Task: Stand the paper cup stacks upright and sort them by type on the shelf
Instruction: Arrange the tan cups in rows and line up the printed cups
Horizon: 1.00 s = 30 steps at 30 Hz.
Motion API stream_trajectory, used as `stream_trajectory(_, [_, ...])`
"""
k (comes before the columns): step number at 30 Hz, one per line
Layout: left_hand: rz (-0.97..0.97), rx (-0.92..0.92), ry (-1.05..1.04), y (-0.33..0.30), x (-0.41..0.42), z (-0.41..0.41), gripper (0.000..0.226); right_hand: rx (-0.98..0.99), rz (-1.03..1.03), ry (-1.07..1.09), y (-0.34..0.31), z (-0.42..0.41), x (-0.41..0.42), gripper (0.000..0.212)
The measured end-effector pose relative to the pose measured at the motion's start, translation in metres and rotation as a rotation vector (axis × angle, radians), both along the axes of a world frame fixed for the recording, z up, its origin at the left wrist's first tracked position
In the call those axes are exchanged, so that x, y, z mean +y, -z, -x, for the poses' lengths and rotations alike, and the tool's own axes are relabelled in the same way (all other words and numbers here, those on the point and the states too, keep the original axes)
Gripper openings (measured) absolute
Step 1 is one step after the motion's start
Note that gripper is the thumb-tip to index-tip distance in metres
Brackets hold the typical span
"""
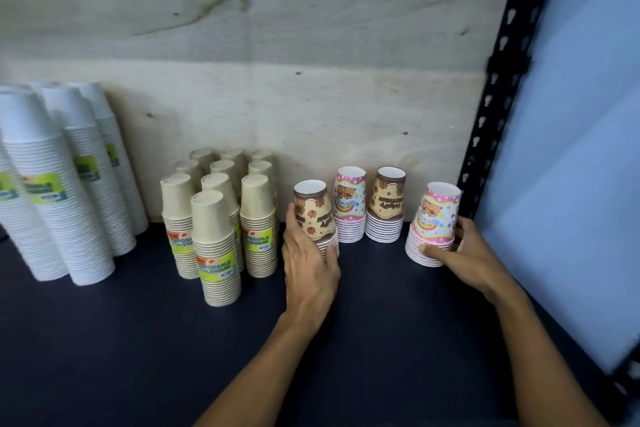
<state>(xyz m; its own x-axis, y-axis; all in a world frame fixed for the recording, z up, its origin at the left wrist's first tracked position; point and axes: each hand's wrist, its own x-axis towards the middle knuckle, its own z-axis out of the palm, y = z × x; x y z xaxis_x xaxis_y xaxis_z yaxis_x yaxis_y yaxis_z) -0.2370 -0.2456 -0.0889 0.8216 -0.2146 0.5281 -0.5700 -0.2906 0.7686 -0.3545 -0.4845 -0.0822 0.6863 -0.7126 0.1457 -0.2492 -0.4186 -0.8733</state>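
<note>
Hands grip low for steadiness — left hand [310,262] wraps the brown stack [315,215] beside the kraft stacks [221,218], right hand [460,250] clasps the pink stack [434,229] at the shelf's [138,322] right end — likely to pair each with its match at the back.

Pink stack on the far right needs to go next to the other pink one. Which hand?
Right. The right hand already grips that pink stack. The left hand is busy holding a brown stack, left of the other pink stack.
</note>
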Motion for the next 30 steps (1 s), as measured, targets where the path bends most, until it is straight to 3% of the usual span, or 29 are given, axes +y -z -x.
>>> stream_trajectory(5, [-0.048, 0.09, 0.202, 0.005, 0.004, 0.015, 0.098, -0.024, 0.023, -0.143, 0.004, -0.003, 0.024, 0.076])
stream_trajectory(11, [-0.139, 0.047, 0.295, 0.004, -0.001, 0.003, 0.085, -0.069, 0.019, -0.259, 0.005, -0.012, 0.035, 0.074])
stream_trajectory(16, [-0.205, 0.056, 0.36, 0.007, -0.005, -0.019, 0.087, -0.073, 0.039, -0.27, 0.007, -0.016, 0.033, 0.068])
stream_trajectory(22, [-0.126, 0.187, 0.457, 0.012, -0.007, -0.029, 0.086, -0.063, 0.019, -0.288, 0.006, -0.017, 0.029, 0.067])
stream_trajectory(30, [-0.159, 0.155, 0.455, 0.016, -0.007, -0.03, 0.092, -0.065, 0.008, -0.292, 0.007, -0.018, 0.029, 0.066])
